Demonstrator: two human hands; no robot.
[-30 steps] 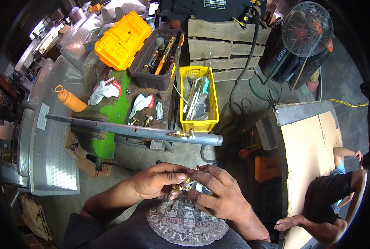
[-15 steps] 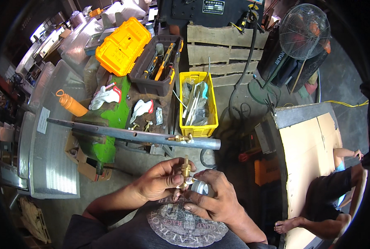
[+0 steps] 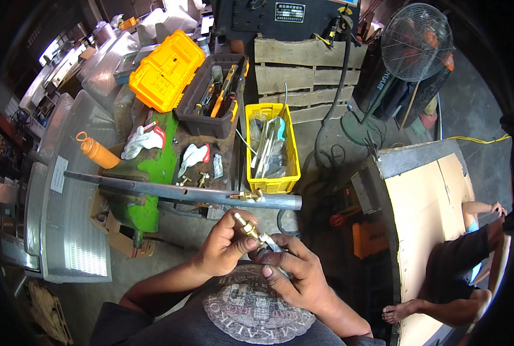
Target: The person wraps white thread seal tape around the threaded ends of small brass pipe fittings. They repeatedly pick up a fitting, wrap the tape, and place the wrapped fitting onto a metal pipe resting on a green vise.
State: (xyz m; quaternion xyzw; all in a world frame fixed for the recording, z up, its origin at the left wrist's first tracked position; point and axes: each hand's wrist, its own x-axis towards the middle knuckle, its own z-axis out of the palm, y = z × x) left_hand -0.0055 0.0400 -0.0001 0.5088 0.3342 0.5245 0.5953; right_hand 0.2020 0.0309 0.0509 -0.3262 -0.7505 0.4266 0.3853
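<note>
My left hand (image 3: 225, 248) pinches a brass fitting (image 3: 249, 229) between thumb and fingers, its narrow end pointing up and left. White tape shows on the threads at its lower right. My right hand (image 3: 303, 274) grips a small roll of white thread seal tape (image 3: 274, 244), partly hidden by the fingers, close against the fitting. Just beyond my hands, a long grey steel pipe (image 3: 211, 197) with holes along it runs crosswise; its right end is threaded. A second brass fitting (image 3: 245, 196) sits on the pipe near that end.
Behind the pipe stand an open toolbox (image 3: 205, 124) with a yellow lid and a yellow crate (image 3: 296, 173). White gloves (image 3: 194, 158), small brass parts (image 3: 203, 179) and an orange bottle (image 3: 98, 152) lie nearby. At right, a person (image 3: 459, 271) is beside a cardboard-covered surface (image 3: 421, 196).
The brass fitting has tilted from upright to leaning left. The tape roll has turned more edge-on, and my right hand has shifted with it. The whole view has moved slightly.
</note>
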